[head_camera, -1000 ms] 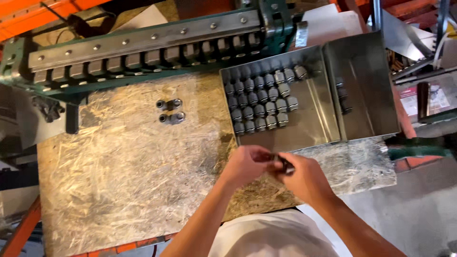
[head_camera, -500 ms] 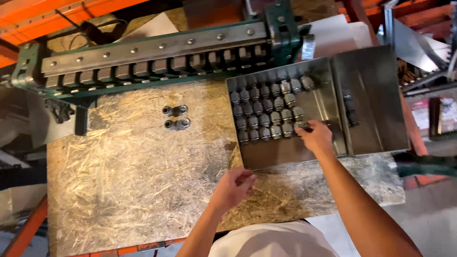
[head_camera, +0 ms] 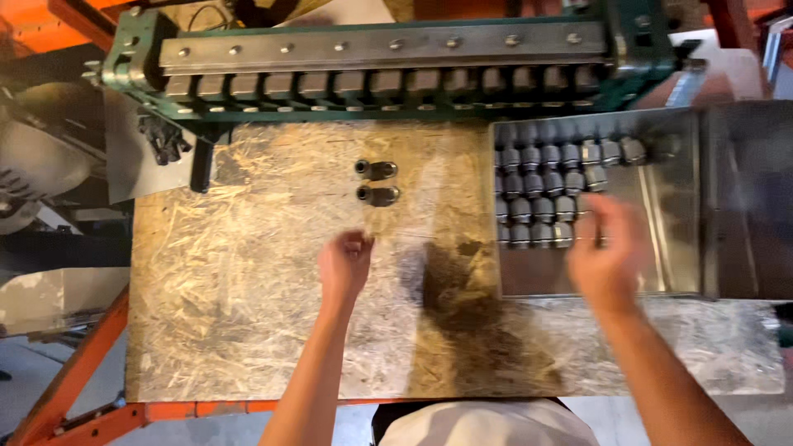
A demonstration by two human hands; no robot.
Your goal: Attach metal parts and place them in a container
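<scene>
Two dark cylindrical metal fittings [head_camera: 376, 182] lie side by side on the chipboard bench [head_camera: 248, 314] just beyond my curled, near-closed left hand [head_camera: 345, 266], which holds nothing I can see, while my blurred right hand [head_camera: 607, 256], fingers loosely spread over the grey sheet-metal tray [head_camera: 673, 215], seems to be fetching another fitting from the rows [head_camera: 541, 186], so next I judge a clean pinch is needed.

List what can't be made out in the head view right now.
- Right hand: motion-blurred over the metal tray; whether it holds a fitting is unclear.
- Left hand: fingers curled under, contents hidden.
- Tray fittings: some hidden behind the right hand.
- Green machine: top cut off by the frame edge.
</scene>
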